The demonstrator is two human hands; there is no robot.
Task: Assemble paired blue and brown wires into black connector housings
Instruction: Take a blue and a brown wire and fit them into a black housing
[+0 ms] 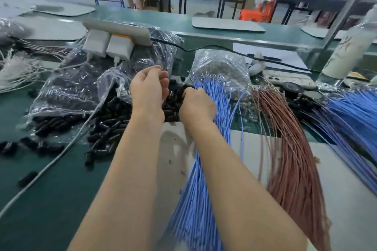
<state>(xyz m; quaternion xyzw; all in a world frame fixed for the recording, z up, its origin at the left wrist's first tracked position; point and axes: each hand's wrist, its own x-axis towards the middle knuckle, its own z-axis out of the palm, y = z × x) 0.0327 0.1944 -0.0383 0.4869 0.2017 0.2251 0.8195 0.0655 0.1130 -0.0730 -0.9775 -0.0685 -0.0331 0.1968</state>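
Green bench top [51,199] with a pale mat [346,189] at the near edge; both bare forearms reach forward over it.

Blue wires [195,199] lie as a fanned bundle under the right forearm, tips pointing away. Brown wires [293,169] lie just beside them to the right. A second blue bundle [350,120] lies at the far right, well apart.

Right hand [196,106]: knuckles up, fingers curled down at the tips of the blue wires, at the edge of the housing pile. Its grasp is hidden; cannot tell what it holds.

Left hand [150,85]: raised above the pile, fingers curled, thumb towards fingertips. Contents too small to tell.

Black connector housings [110,126] lie in a loose heap between and left of the hands, spilling from a clear plastic bag [67,87]. A second clear bag [220,65] stands behind the wires.

Beyond: power strip [116,28] with two white plugs, a phone [289,79] face down, a pale bottle [346,53]. Background tables and an orange stool [257,13] are blurred.
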